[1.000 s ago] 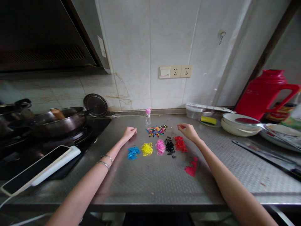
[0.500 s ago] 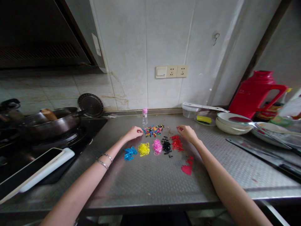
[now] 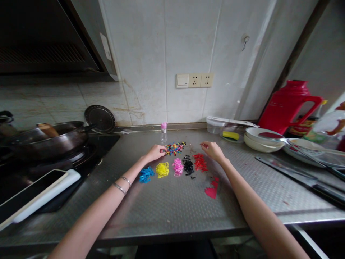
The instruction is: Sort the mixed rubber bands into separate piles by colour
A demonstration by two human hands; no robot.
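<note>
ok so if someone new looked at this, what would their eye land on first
Probably the row mid-counter: blue pile, yellow pile, pink pile, black pile and red pile, with a mixed pile behind. The left hand is at the mixed pile's left edge, the right hand beyond the red pile, to its right. Next might come the big red flask at the back right.

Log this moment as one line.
left hand: at left edge of multicolored pile | right hand: near red pile | blue pile, yellow pile, pink pile, black pile: on counter
</note>
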